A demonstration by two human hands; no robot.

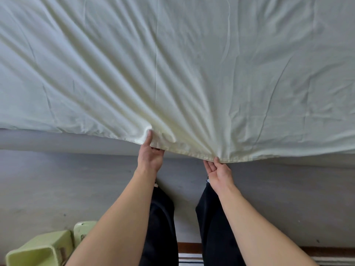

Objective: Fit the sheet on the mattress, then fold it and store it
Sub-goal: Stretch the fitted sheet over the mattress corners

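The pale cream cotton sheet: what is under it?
The pale cream cotton sheet hides what lies under it. Only a grey mattress side shows below its hem, which the left hand and right hand pinch.

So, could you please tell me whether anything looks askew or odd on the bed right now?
The pale cream cotton sheet is bunched into fanned creases where the left hand and right hand pinch its hem, which isn't tucked. Nothing looks torn or stained.
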